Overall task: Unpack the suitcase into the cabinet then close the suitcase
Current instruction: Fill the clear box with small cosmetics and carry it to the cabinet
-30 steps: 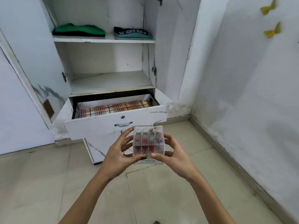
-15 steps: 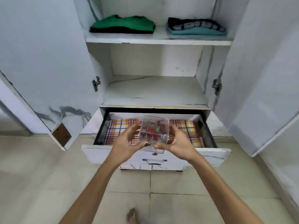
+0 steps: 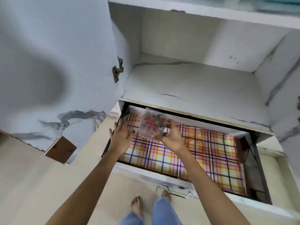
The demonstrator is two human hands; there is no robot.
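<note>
Clear compartment box is up in the air over the back left corner of the open drawer, tilted, with small red and green bits showing through its cells. My right hand has it: thumb on the near edge, fingers curled round the far side. My left hand is flat and spread, fingers straight, just beside the box's left face and holding nothing; I can't tell if the thumb touches. Below lies the plaid liner, and above the drawer the cabinet shelf.
</note>
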